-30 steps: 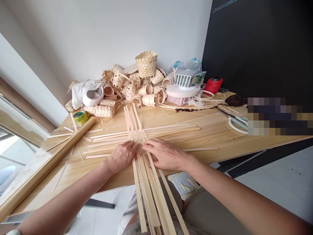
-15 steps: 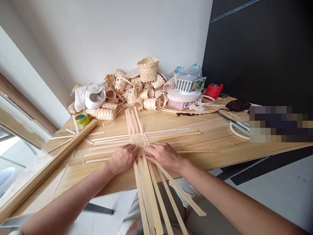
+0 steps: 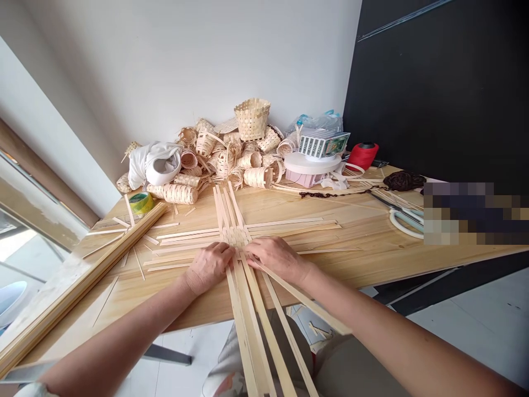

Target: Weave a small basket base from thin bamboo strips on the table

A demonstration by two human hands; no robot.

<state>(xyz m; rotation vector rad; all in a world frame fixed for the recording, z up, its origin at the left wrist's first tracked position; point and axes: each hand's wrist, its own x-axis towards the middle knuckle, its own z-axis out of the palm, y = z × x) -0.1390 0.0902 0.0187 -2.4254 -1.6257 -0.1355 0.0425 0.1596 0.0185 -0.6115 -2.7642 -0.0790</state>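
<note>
Pale bamboo strips point(image 3: 237, 234) lie crossed and interwoven on a wooden table point(image 3: 363, 251), their long ends hanging over the near edge toward my lap. My left hand point(image 3: 209, 266) presses fingers-down on the weave's left near corner. My right hand point(image 3: 276, 258) rests on the right near corner, its fingers on a loose strip point(image 3: 303, 300) that angles out to the right away from the other hanging strips.
A heap of small woven baskets point(image 3: 231, 154) fills the table's back, with a white cloth point(image 3: 152, 162), green tape roll point(image 3: 140, 202), pink-and-white box point(image 3: 308, 165), red thread spool point(image 3: 361, 154) and scissors point(image 3: 403, 218). A bundle of long strips point(image 3: 82, 275) lies at left.
The rightmost hanging strip has swung out to the right under my right hand. Both hands stay on the weave; the view has tilted slightly upward.
</note>
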